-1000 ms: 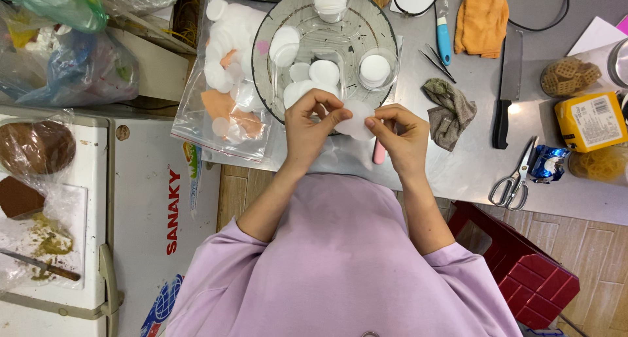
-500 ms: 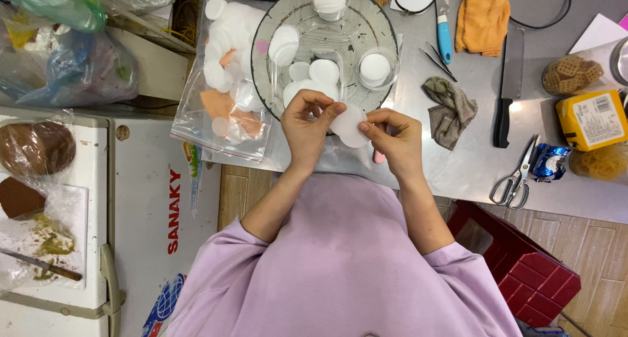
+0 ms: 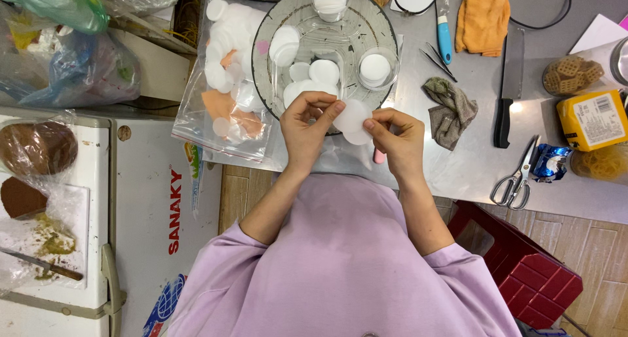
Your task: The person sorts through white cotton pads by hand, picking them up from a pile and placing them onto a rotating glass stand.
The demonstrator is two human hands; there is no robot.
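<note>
Since the earlier frame I see both hands have lifted slightly toward the bowl and the white discs point(image 3: 353, 120) now show wider between them. My left hand point(image 3: 307, 129) pinches the discs' left edge, thumb and fingers closed on them; my right hand point(image 3: 399, 137) closes its grip on their right edge. The discs sit at frame centre, just over the near rim of the clear round bowl point(image 3: 383, 23) on the bench point(image 3: 471, 173). A plastic bag of discs point(image 3: 226, 82) lies left of the bowl, a crumpled rag point(image 3: 451, 108) to its right.
</note>
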